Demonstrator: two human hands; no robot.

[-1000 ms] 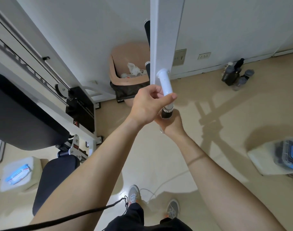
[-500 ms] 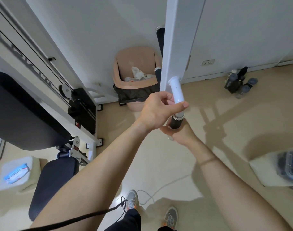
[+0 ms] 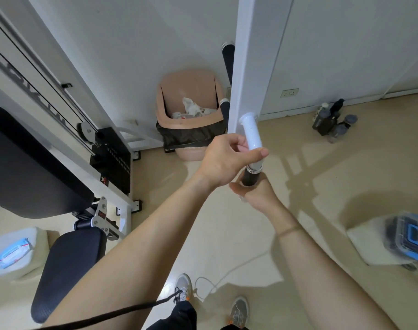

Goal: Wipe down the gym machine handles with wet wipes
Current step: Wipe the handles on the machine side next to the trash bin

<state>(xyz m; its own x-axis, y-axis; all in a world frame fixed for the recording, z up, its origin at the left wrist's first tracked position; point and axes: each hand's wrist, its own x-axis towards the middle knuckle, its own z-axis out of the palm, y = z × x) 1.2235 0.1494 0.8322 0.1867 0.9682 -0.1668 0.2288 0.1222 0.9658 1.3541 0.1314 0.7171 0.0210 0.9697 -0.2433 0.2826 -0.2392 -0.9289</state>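
both hands curl round the handle [image 3: 252, 144]: the left hand [image 3: 223, 160] on its white tube [image 3: 249, 129], the right hand [image 3: 256, 195] just below on the black grip [image 3: 249, 178]. beyond, a pink bin [image 3: 164, 108] stands on the beige floor [image 3: 346, 175].

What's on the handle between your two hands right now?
Head view: between the left hand on the white tube and the right hand, a chrome collar and bare black grip.
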